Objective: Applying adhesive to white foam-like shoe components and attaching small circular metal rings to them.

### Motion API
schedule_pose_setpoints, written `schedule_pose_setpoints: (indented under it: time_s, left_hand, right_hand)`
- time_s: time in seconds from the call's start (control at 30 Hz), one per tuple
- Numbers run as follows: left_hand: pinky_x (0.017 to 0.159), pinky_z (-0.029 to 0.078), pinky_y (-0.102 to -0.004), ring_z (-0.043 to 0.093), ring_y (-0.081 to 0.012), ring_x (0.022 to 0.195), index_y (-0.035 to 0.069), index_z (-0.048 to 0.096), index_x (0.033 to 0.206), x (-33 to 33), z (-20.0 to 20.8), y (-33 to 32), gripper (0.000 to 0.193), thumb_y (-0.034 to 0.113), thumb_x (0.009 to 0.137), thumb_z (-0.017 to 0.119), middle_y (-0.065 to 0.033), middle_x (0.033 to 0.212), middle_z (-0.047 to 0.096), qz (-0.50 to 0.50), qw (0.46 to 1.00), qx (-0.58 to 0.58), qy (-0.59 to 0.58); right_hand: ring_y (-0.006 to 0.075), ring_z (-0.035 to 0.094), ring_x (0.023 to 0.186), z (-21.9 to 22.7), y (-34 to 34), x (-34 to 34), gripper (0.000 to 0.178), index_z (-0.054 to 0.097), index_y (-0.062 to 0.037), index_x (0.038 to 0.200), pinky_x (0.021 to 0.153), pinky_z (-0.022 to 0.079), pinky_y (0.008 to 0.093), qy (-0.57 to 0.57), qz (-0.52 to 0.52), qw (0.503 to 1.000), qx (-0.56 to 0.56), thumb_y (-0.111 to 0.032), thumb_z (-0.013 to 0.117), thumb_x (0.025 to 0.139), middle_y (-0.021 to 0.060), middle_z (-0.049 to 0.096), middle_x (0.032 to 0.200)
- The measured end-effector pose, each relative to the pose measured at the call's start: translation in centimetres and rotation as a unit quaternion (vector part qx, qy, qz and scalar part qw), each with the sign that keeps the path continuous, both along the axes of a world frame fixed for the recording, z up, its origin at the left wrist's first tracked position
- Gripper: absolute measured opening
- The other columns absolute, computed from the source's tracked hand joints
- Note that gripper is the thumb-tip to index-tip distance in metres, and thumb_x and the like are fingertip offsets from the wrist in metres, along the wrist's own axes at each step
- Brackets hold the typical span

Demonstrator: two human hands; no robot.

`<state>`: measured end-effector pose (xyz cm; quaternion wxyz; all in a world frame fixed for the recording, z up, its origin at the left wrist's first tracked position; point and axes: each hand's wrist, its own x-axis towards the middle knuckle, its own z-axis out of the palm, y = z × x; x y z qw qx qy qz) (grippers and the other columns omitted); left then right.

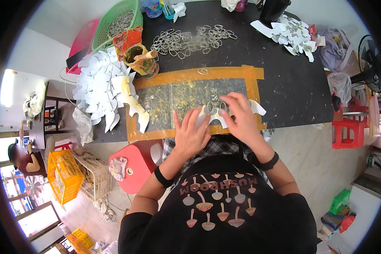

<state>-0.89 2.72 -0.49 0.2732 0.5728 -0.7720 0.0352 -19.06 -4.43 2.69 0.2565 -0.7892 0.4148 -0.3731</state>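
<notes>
A white scalloped strip [256, 107] lies across the near edge of the taped board [156, 91], in front of me. Two oval metal rings stand at its upper edge. My left hand [192, 133] bends over the strip's left end, thumb and forefinger closed on it, next to the left ring [210, 106]. At the other ring [223, 106], my right hand [241, 117] has its thumb and forefinger closed around the edge. The fingertips partly hide the strip. One loose ring [203, 71] rests on the board's far tape border.
Left of the board are piled white cut pieces [95, 84], one yellow-smeared, and a glue pot [142, 63] with a wooden-handled tool. A heap of metal rings [186, 41] lies beyond. A green basket [118, 25] stands far left; more white pieces [290, 34] lie far right.
</notes>
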Motion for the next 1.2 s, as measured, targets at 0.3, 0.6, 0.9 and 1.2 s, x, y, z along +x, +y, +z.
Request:
schedule_pose_setpoints:
  time_s: [0.3,0.6,0.9,1.2]
  left_hand:
    - [0.105,0.029,-0.0559,0.051,-0.0332,0.110,0.007,0.063,0.106,0.7,0.7,0.3,0.029,0.013,0.079,0.067,-0.0172,0.114,0.051,-0.004,0.983,0.002,0.183]
    - [0.069,0.044,-0.0262,0.053,-0.0108,0.074,-0.003,0.062,0.089,1.4,5.1,-0.8,0.014,0.011,0.092,0.062,-0.0045,0.086,0.060,-0.056,0.819,0.238,0.520]
    - [0.061,0.042,-0.0229,0.054,-0.0068,0.072,0.000,0.065,0.085,-0.7,2.7,-0.5,0.019,0.018,0.091,0.066,-0.0008,0.080,0.061,-0.175,0.526,0.295,0.778]
    - [0.082,0.050,-0.0317,0.063,-0.0180,0.090,0.002,0.054,0.118,1.2,4.4,-0.9,0.079,0.056,0.067,0.081,-0.0087,0.104,0.062,-0.258,0.528,0.278,0.760]
  right_hand:
    - [0.0296,0.053,0.095,0.2,-1.2,1.3,0.026,0.055,-0.0060,0.097,0.086,0.038,0.0398,0.036,0.083,0.994,0.053,-0.010,0.072,0.076,0.0066,0.057,0.094]
    - [0.0146,0.058,0.078,4.0,0.3,0.6,0.034,0.051,-0.0063,0.109,0.070,0.044,0.0285,-0.136,0.188,0.950,0.208,-0.001,0.068,0.080,0.0043,0.058,0.084]
    - [0.0072,0.054,0.085,1.2,1.1,0.5,0.046,0.039,-0.0061,0.130,0.074,0.042,0.0212,-0.436,0.309,0.742,0.405,-0.004,0.061,0.090,0.0009,0.057,0.088]
    - [0.0097,0.060,0.082,6.5,-0.8,-3.6,0.015,0.066,0.0016,0.090,0.071,0.045,0.0238,-0.311,0.175,0.914,0.192,-0.006,0.054,0.085,0.0059,0.066,0.089]
